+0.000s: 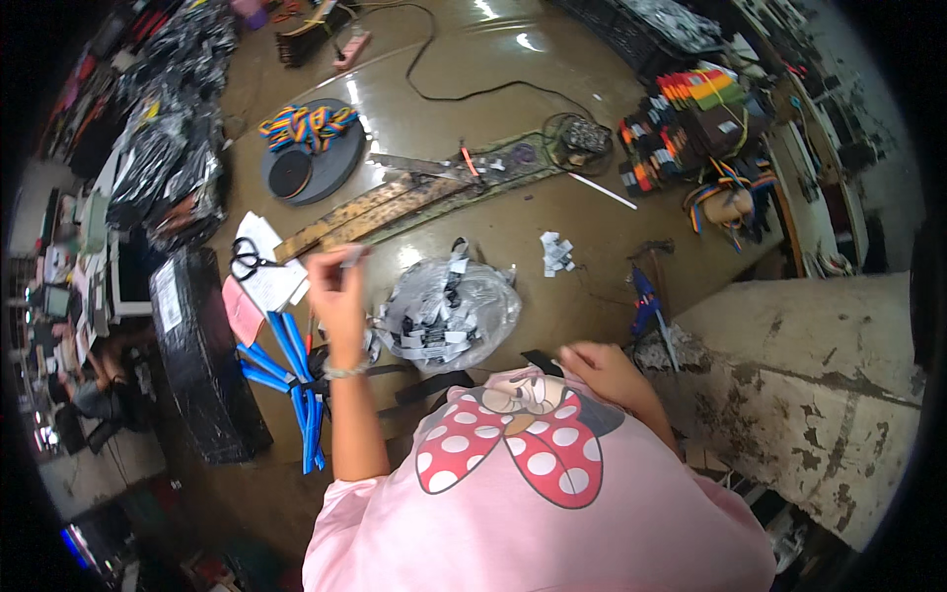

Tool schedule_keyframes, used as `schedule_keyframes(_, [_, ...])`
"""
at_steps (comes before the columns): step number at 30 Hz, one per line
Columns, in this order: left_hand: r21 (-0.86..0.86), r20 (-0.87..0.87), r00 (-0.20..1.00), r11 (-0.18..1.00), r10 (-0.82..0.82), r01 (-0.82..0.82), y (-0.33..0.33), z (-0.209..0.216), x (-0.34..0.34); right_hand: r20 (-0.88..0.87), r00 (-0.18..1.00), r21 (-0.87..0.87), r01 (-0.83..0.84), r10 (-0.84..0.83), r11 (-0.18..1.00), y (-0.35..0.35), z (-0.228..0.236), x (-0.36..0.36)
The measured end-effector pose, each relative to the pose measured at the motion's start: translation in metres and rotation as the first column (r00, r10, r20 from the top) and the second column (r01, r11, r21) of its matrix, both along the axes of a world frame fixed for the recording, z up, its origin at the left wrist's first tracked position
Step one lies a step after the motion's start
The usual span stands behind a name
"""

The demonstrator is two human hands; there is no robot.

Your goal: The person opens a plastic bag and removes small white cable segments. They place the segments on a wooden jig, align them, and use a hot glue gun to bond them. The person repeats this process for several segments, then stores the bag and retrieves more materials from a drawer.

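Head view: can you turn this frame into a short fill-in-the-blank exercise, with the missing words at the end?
1. In the picture, the left hand is raised to the ___ of the clear plastic bag.
2. The ___-handled scissors lie partly on white paper.
3. The strips beside the left forearm are coloured ___.
4. The person's shirt is mainly ___.

Missing words: left; black; blue; pink.

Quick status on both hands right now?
Left hand: closed, pinching a small greyish piece, too blurred to identify.
Right hand: loosely curled near a black strip; whether it holds anything cannot be told.
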State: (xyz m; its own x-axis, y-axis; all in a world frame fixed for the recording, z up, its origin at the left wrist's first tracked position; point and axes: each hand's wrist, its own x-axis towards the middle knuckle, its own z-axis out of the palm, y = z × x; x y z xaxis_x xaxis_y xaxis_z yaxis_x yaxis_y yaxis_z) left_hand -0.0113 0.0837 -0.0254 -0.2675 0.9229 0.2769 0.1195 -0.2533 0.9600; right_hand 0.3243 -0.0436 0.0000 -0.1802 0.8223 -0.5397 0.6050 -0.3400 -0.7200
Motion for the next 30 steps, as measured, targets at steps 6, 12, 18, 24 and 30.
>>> schedule_keyframes(6, [0.220,-0.391,0.920,0.973,0.017,0.075,-0.019,0.040,0.074,-0.750,0.617,-0.125,0.220,-0.237,0.968,0.109,0.044,-0.091])
schedule_keyframes(12, [0.320,-0.510,0.855,0.944,0.098,0.082,-0.024,0.044,0.071,-0.792,0.583,-0.095,0.170,-0.178,0.981,0.121,0.046,-0.115])
schedule_keyframes(18, [0.244,-0.464,0.886,0.963,0.011,0.116,-0.024,0.032,0.069,-0.752,0.645,-0.087,0.110,-0.138,0.990,0.134,0.040,-0.108])
schedule_keyframes(24, [0.171,-0.251,0.967,0.982,-0.030,0.075,-0.030,0.030,0.065,-0.714,0.691,-0.087,0.068,-0.110,0.994,0.137,0.038,-0.112])
schedule_keyframes(30, [0.070,-0.218,0.969,0.988,-0.118,0.137,-0.042,0.038,0.050,-0.604,0.796,-0.019,-0.049,0.027,0.999,0.135,0.048,-0.114])
